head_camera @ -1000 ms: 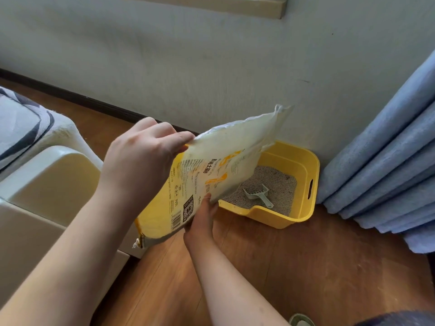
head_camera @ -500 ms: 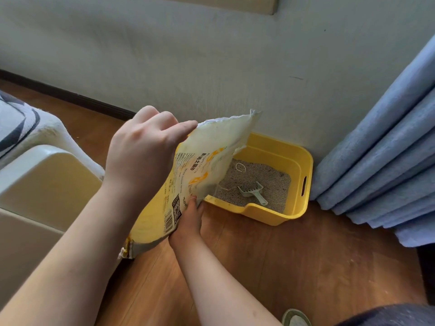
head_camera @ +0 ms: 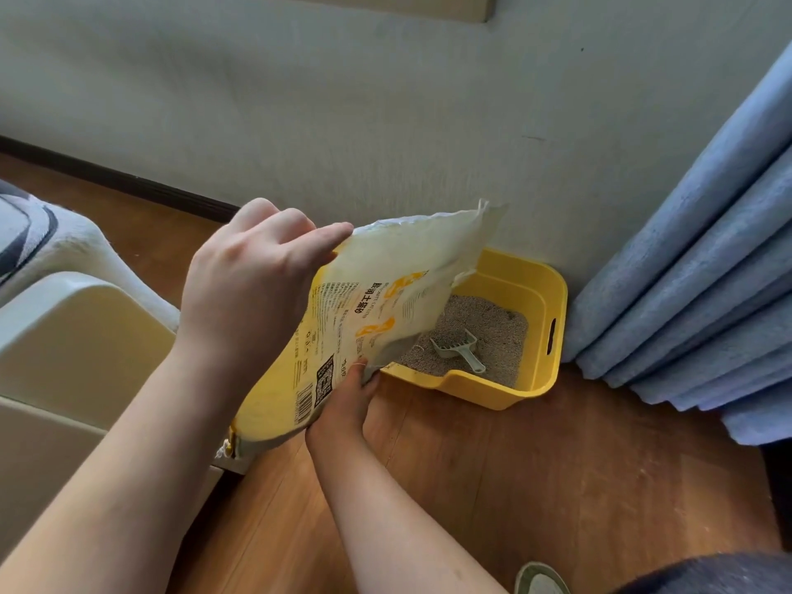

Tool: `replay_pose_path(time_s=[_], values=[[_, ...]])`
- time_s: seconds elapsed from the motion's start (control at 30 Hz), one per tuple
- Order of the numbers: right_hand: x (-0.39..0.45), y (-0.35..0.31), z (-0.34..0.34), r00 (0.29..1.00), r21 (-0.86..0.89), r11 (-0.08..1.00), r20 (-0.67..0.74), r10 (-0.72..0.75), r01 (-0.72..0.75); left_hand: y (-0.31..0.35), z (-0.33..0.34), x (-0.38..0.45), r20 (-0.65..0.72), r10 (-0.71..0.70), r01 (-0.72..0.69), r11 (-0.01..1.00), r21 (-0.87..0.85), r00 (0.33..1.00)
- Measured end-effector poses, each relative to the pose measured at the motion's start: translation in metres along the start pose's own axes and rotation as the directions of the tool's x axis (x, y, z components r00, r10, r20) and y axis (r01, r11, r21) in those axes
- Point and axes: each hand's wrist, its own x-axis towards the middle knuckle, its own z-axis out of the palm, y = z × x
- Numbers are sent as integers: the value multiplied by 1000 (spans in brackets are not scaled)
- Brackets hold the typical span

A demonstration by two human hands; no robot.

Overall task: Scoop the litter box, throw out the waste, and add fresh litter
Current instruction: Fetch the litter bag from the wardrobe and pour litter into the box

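Note:
A yellow litter box (head_camera: pixel 538 289) stands on the wood floor against the wall, filled with grey litter (head_camera: pixel 484 323). A pale green scoop (head_camera: pixel 460 351) lies in the litter. A white and yellow litter bag (head_camera: pixel 377 310) is tilted over the box's left end, its open mouth pointing toward the wall. My left hand (head_camera: pixel 253 280) grips the bag's upper edge from above. My right hand (head_camera: pixel 343 405) holds the bag's lower edge from below. The box's left part is hidden behind the bag.
Blue curtains (head_camera: pixel 703 285) hang right of the box. A cream plastic unit (head_camera: pixel 73 345) and a grey-striped white cushion (head_camera: pixel 47 237) sit at the left. A dark baseboard (head_camera: pixel 115 177) runs along the wall. A shoe tip (head_camera: pixel 540 578) shows at the bottom.
The bag's open mouth dipped lower over the box, then rose a little again. Both hands kept their hold on it.

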Motion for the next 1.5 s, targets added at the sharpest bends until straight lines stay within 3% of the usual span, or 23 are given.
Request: replay_pose_path(time_s=[0.43, 0.9, 1.37, 1.5], values=[[2, -3, 2, 998, -7, 999, 38, -41, 41, 2, -6, 1, -36, 0, 0, 1000, 4, 999], [6, -13, 2, 981, 46, 981, -72, -183, 186, 13, -8, 8, -106, 17, -18, 1000, -4, 994], [0, -56, 7, 983, 170, 971, -102, -153, 168, 44, -8, 51, -169, 63, -73, 996, -53, 984], [1, -60, 5, 970, 185, 957, -140, -200, 224, 46, -5, 54, -146, 72, -84, 993, -81, 987]])
